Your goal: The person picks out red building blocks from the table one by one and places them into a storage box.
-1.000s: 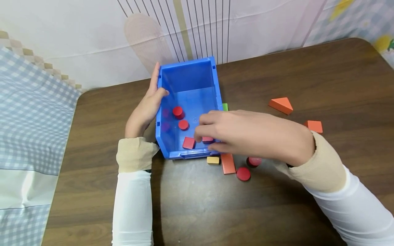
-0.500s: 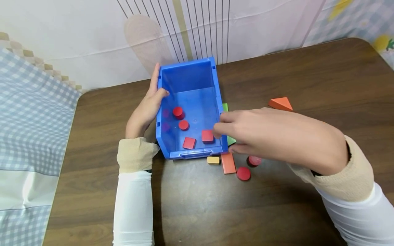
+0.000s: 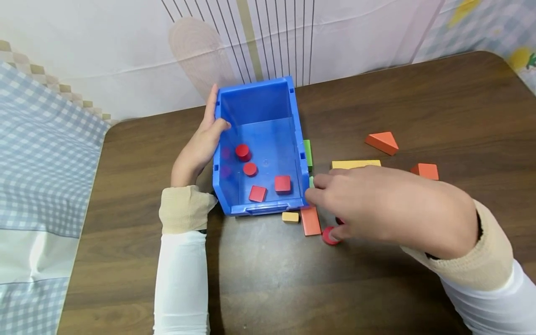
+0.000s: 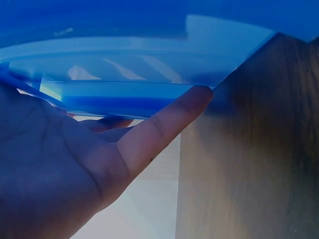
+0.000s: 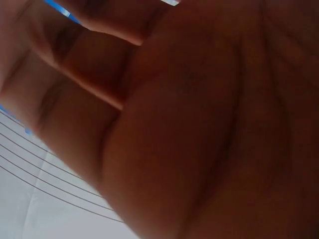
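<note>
A blue bin (image 3: 293, 116) stands on the brown table (image 3: 377, 93). Inside it lie two red cubes (image 3: 282, 184) and two red cylinders (image 3: 242, 151). My left hand (image 3: 197, 149) grips the bin's left wall, thumb hooked over the rim; the left wrist view shows the hand (image 4: 75, 164) against the bin (image 4: 149, 50). My right hand (image 3: 335, 209) hovers just right of the bin with loosely curled fingers and holds nothing. Its thumb is at a red disc (image 3: 327, 236) on the table. Only the palm (image 5: 189, 139) fills the right wrist view.
Loose blocks lie right of the bin: an orange bar (image 3: 310, 221), a small yellow block (image 3: 290, 217), a green block (image 3: 307, 152), a long yellow block (image 3: 356, 164), an orange wedge (image 3: 382, 141) and an orange block (image 3: 425, 170). A checked cloth (image 3: 37, 163) lies at the left.
My right hand let a red cube go inside the bin, drew back out to the right and came down over the blocks by the red disc. The left hand has not moved.
</note>
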The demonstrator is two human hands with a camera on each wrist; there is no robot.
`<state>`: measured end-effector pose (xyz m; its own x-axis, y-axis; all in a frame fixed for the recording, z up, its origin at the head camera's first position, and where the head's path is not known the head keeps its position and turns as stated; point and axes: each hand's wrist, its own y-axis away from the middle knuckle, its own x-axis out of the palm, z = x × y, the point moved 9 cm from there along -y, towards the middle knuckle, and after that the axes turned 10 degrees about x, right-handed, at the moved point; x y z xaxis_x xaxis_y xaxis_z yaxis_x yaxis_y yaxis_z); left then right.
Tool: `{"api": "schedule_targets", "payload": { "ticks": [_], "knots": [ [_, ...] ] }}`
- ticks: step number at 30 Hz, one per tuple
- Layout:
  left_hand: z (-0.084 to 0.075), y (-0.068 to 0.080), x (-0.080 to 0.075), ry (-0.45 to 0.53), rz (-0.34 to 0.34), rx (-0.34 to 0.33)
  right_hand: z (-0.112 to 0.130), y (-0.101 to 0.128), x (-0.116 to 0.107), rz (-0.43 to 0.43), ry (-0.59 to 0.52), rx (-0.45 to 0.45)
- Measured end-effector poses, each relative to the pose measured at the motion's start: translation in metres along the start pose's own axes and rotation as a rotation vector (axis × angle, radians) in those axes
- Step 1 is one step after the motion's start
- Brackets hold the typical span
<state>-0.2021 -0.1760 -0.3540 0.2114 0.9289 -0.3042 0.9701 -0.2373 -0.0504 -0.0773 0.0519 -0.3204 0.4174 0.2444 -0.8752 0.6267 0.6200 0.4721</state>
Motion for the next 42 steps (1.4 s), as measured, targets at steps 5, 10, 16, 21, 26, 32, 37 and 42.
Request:
{"api": "schedule_targets", "payload": {
  "ticks": [5,10,16,21,26,32,37,42],
  "knots": [
    [-0.001,-0.001,0.000,0.005,0.001,0.002,0.005,0.001,0.002,0.025,0.013,0.069],
    [-0.001,-0.002,0.000,0.006,0.001,-0.004,0.011,-0.001,0.003,-0.009,0.108,0.106],
    [-0.001,-0.002,0.000,0.005,0.004,-0.003,0.011,-0.003,0.009,-0.030,0.167,0.123],
    [0.000,-0.003,-0.001,0.003,0.003,-0.004,0.009,-0.009,0.018,0.033,0.150,0.142],
    [0.000,-0.003,-0.001,-0.004,0.000,0.002,0.014,-0.018,0.028,0.124,0.162,0.164],
    [0.000,-0.002,-0.001,-0.001,0.004,0.004,0.020,-0.025,0.036,0.173,0.169,0.214],
    [0.000,-0.002,0.000,0.012,0.005,0.001,0.027,-0.028,0.038,0.150,0.182,0.223],
    [0.001,-0.002,-0.001,0.016,0.006,0.002,0.030,-0.032,0.041,0.137,0.232,0.243]
  ]
}}
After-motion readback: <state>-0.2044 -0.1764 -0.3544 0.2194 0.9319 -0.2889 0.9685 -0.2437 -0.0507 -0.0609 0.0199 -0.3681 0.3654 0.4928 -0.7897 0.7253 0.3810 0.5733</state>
